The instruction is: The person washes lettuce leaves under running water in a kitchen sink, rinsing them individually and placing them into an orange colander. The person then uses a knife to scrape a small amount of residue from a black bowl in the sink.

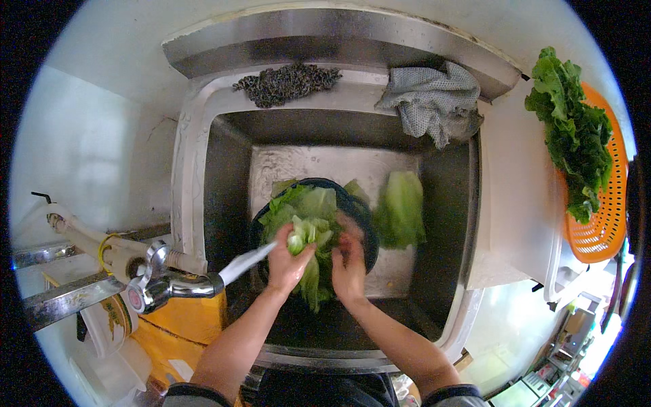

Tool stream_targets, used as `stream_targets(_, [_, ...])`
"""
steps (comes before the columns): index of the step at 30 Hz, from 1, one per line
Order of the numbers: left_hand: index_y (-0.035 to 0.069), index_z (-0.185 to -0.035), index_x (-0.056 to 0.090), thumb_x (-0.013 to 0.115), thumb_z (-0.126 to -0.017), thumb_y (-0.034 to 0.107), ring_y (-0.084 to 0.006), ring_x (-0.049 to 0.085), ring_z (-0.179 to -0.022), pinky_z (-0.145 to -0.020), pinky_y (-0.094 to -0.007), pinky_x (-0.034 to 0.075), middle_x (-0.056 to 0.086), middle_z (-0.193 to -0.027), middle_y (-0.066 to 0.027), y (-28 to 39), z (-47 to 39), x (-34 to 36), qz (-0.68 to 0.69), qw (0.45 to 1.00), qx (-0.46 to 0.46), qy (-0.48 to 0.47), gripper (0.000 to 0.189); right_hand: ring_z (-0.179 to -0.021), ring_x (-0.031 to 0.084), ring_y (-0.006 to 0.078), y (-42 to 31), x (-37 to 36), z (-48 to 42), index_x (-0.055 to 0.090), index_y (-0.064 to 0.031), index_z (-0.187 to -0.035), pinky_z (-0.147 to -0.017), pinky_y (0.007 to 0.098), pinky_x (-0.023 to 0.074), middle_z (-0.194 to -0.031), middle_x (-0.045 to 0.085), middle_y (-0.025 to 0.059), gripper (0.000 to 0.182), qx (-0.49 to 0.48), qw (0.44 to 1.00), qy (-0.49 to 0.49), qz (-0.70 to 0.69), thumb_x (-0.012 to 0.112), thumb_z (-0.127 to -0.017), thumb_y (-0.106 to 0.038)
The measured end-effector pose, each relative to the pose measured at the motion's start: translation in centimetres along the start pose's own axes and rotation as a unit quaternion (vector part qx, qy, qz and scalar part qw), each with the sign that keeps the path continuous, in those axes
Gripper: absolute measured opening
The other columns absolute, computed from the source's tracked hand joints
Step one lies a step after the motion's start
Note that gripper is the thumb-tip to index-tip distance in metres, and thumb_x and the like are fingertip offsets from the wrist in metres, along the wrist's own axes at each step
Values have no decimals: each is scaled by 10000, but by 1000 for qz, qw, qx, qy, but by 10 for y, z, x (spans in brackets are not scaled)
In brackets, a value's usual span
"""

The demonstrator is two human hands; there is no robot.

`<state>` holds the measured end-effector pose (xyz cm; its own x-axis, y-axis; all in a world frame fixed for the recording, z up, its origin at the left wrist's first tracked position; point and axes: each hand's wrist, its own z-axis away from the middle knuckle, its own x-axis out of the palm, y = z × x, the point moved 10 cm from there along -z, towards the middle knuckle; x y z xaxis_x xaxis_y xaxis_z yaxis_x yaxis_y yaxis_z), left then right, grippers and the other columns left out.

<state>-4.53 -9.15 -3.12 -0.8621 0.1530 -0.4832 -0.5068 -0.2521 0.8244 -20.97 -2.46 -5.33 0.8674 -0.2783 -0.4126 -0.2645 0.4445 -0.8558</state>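
Observation:
My left hand [288,262] grips the pale core of a leafy lettuce head [308,235] above a dark round basin [374,244] in the sink. Water [249,262] from the chrome faucet [196,285] runs onto that hand. Close by on the right is my right hand [350,264], blurred, its fingers bent over the basin; whether they hold anything is unclear. Loose green leaves [285,206] fill the basin's left and far side. Another bunch of lettuce [402,208] lies on the sink floor, right of the basin.
A metal scouring pad [290,84] and a grey mesh cloth [432,96] lie on the far rim of the stainless-steel sink [335,157]. Dark green leaves [572,132] rest in an orange perforated basket [602,234] at right. A pale pipe [91,244] runs behind the faucet.

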Motion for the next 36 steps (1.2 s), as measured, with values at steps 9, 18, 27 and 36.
stream_targets(9, [-13,-1119,503,695,-688,172,-273,597,-823,-743,-380,467,612,-951,-156,-59,-34,39,7,999,3,-53,507,-1184,409,290,33,36,-28,429,-10,-1249,-981,346,316,-1236,469,172,478,19,992,85,-88,564,-795,-74])
stream_targets(18, [27,-1210,491,659,-723,73,-118,544,-882,-799,-262,444,591,-1023,-47,21,29,1,213,922,-166,-278,517,-993,481,150,-7,-16,22,459,-10,-1190,-881,268,380,-1087,538,58,380,213,908,-50,-357,457,-812,-48])
stream_targets(27, [-16,-1212,454,685,-655,293,-351,573,-934,-824,-396,448,598,-1004,-211,-76,-30,76,-73,992,-38,-94,677,-963,536,409,94,63,-28,514,13,-1116,-811,468,429,-1024,564,271,377,222,955,-157,121,461,-865,-265])
stream_targets(36, [61,-1290,379,695,-681,154,-263,554,-946,-794,-356,448,533,-1065,-147,18,5,24,125,991,51,-19,692,-965,519,378,9,8,14,489,11,-1122,-838,404,422,-1049,535,211,297,89,994,-3,-55,453,-858,-121])
